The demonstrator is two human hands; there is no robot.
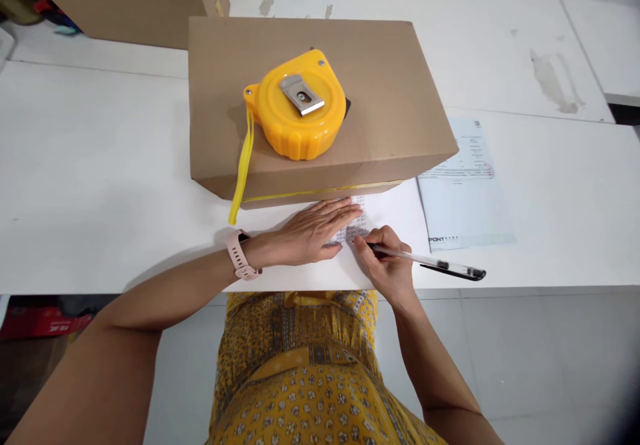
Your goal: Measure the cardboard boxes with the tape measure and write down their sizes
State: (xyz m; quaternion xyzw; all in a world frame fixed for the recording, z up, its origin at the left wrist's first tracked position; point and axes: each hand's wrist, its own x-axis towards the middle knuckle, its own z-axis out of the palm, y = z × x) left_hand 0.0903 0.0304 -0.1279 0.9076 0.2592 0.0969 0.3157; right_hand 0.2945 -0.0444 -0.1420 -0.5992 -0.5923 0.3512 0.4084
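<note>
My left hand (pixel 313 231) lies flat with fingers stretched out on a white sheet of paper (pixel 395 215) at the table's near edge. My right hand (pixel 385 261) is closed on a clear pen (pixel 430 263), its tip touching printed text on the sheet just beside my left fingertips. Right behind both hands stands a brown cardboard box (pixel 390 98), partly covering the sheet. A yellow tape measure (pixel 297 108) with a metal clip lies on top of the box, and its yellow strap hangs over the front face.
A second printed sheet (pixel 467 191) lies to the right of the box. The white table (pixel 90 185) extends left and right. A larger cardboard box (pixel 130 1) stands at the back left. Red items sit on the floor at lower left.
</note>
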